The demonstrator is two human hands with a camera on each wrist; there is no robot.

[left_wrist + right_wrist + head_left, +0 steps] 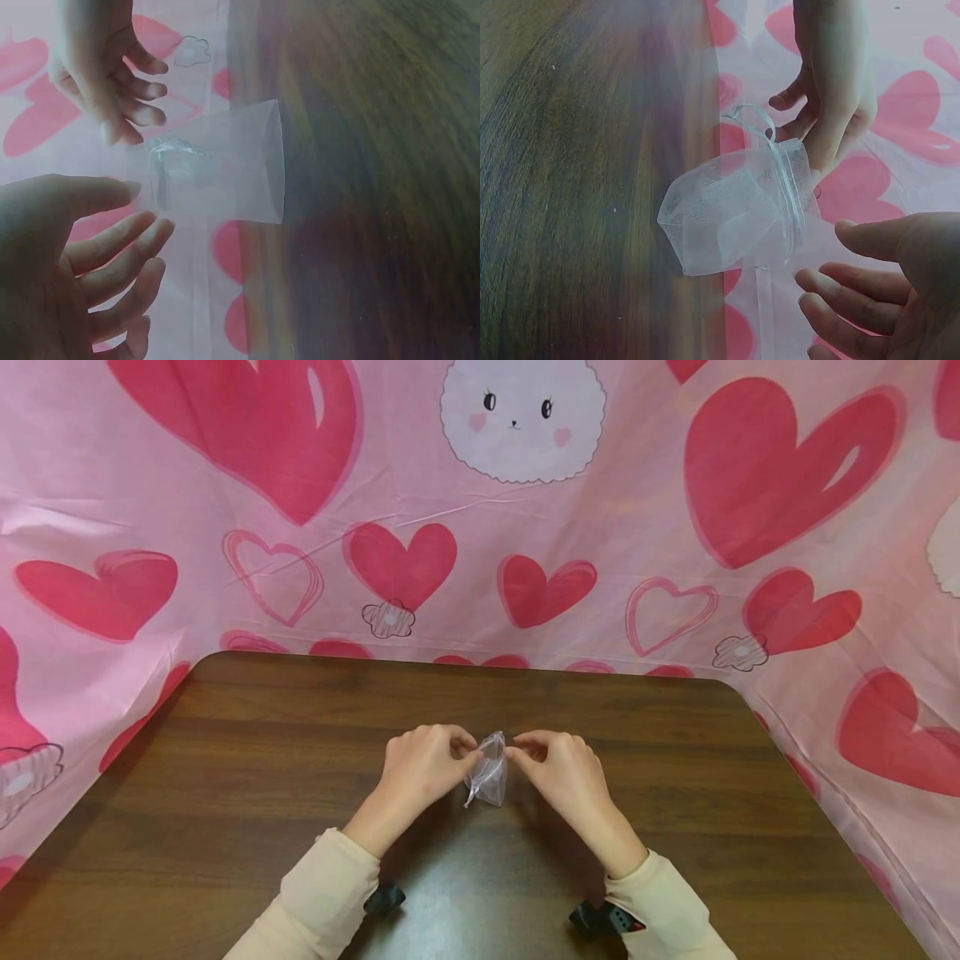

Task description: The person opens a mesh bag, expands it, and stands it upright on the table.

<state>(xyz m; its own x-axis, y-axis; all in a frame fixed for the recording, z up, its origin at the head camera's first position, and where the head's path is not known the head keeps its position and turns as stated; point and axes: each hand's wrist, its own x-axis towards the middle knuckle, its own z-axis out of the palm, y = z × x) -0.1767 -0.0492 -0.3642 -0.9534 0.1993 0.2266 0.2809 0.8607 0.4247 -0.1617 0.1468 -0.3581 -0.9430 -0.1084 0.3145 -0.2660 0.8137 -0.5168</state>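
Observation:
A small sheer white drawstring pouch (491, 772) is held up between the two hands, its mouth end toward the fingers. The left hand (423, 764) pinches one side of the mouth with thumb and forefinger. On the opposite side, the right hand (566, 768) pinches the edge between thumb and forefinger, its other fingers loosely bent. In the right wrist view, a shiny ribbon drawstring (757, 116) loops out near the left hand, and gathers run below the rim. The pouch body (712, 217) hangs toward the wooden table. Faint folds show through it; I cannot tell whether anything is inside.
A dark brown wooden table (247, 827) with rounded far corners lies below the hands. Pink cloth (465, 510) printed with red hearts hangs behind and along both sides. Black devices (384, 900) sit at the wrists, beside cream sleeves (322, 893).

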